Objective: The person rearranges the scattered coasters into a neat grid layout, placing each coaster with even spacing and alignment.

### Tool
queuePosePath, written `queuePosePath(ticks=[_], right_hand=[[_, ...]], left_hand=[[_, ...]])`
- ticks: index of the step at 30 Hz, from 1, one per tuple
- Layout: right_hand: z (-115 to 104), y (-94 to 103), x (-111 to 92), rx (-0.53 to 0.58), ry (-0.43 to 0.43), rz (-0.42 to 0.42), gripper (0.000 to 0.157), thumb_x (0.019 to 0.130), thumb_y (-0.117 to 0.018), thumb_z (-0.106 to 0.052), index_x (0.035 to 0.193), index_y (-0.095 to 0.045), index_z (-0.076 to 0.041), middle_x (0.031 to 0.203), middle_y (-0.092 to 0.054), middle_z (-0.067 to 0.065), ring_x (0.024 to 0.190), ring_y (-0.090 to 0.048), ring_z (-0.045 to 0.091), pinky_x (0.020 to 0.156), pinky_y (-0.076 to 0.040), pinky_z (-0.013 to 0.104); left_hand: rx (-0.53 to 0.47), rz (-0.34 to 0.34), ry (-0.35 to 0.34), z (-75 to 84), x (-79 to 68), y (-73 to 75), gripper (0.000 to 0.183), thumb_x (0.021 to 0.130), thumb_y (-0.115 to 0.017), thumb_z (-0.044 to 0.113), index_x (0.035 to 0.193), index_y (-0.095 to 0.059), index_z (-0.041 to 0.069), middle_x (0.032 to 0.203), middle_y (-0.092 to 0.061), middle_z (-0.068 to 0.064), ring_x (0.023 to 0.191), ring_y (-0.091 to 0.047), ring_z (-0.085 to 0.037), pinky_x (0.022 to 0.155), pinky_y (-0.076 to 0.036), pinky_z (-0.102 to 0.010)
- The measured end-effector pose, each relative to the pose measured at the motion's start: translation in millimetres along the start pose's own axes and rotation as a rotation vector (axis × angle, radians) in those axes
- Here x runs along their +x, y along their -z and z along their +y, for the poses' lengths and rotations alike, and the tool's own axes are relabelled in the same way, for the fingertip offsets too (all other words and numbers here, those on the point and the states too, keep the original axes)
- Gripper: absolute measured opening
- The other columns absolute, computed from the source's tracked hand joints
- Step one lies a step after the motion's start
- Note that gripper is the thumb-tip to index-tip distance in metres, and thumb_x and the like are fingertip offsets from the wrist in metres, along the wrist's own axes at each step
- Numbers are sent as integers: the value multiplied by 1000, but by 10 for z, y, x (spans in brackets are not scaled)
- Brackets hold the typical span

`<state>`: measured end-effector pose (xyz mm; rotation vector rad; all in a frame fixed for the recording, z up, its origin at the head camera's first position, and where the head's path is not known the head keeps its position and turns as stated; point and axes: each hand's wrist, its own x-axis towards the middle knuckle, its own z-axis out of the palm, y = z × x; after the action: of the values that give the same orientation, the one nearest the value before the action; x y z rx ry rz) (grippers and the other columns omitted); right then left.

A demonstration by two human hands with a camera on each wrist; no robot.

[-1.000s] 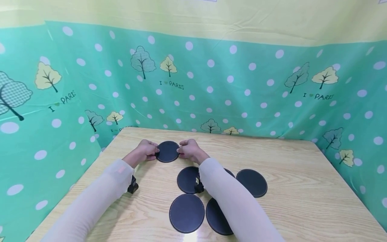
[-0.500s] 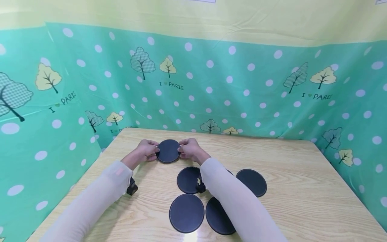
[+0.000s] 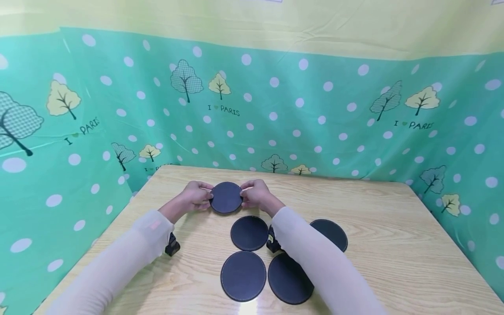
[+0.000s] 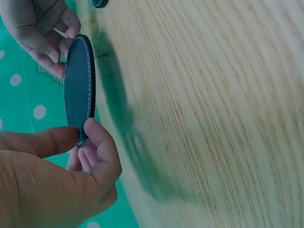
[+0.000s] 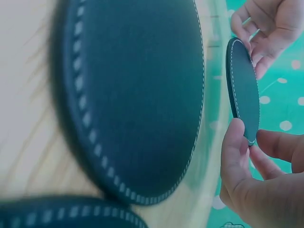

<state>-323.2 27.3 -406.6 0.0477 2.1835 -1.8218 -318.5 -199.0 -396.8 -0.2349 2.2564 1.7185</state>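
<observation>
Both hands hold one round black coaster [image 3: 226, 197] with pale edge stitching, near the back left of the wooden table. My left hand [image 3: 195, 195] pinches its left edge between thumb and fingers. Opposite it, my right hand [image 3: 257, 195] pinches the right edge the same way. In the left wrist view the coaster [image 4: 78, 88] is tilted, and its shadow falls on the wood beside it. The right wrist view shows the coaster [image 5: 244, 90] between the two hands, with a stitched coaster [image 5: 137, 95] lying large in the foreground.
Several matching coasters lie flat nearer the front: one coaster [image 3: 249, 233] just below the hands, a coaster [image 3: 243, 276] in front of it, another coaster [image 3: 290, 278] partly under the right sleeve [image 3: 315, 253], and one coaster [image 3: 330, 234] farther right. A patterned green curtain [image 3: 299, 113] surrounds the table [image 3: 393, 227].
Both hands have moved a little to the right with the coaster between them. The right forearm now covers more of the right-hand coaster and less of the front one.
</observation>
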Motion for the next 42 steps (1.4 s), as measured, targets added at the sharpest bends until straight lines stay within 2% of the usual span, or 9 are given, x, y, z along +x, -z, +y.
queuePosePath(ticks=[11,17,22,30,38,42], right_hand=[[-13,204,-157,-41,55,-63,38,92,-61,15,128,-63,3,95,-67,18,75,-71,25,83,-64,43],[-45,312,-280,-48,63,-61,39,92,-62,16,129,-62,4,98,-66,17,75,-69,22,81,-64,40],[-31,422,-337,-55,82,-51,38,92,-60,18,127,-62,4,98,-65,17,78,-68,22,77,-65,39],[-12,603,-456,-82,93,-45,37,93,-59,17,127,-62,2,99,-62,17,81,-67,23,77,-65,39],[67,800,-564,-92,109,-50,35,94,-60,15,127,-62,2,101,-62,18,82,-67,23,77,-65,40],[106,901,-658,-108,120,-56,36,93,-60,15,128,-60,4,102,-60,19,82,-66,23,76,-65,39]], left_hand=[[-28,-33,-21,34,-99,-121,42,95,-59,-10,137,-51,-4,110,-63,-13,81,-64,-17,85,-61,-40],[-41,-55,-39,53,-148,-209,43,95,-60,-10,137,-51,-4,117,-62,-16,81,-65,-16,82,-62,-37],[-67,-79,-51,83,-184,-290,43,95,-60,-10,137,-51,-4,121,-60,-17,84,-65,-17,85,-62,-38],[-113,-121,-69,127,-246,-457,43,94,-60,-12,135,-50,-4,118,-57,-16,84,-64,-18,87,-61,-41],[-123,-166,-72,186,-340,-624,42,94,-60,-13,134,-50,-5,116,-57,-16,82,-64,-18,77,-61,-33],[-126,-192,-79,206,-383,-713,40,94,-60,-12,133,-51,-4,116,-56,-17,83,-64,-19,76,-61,-32]])
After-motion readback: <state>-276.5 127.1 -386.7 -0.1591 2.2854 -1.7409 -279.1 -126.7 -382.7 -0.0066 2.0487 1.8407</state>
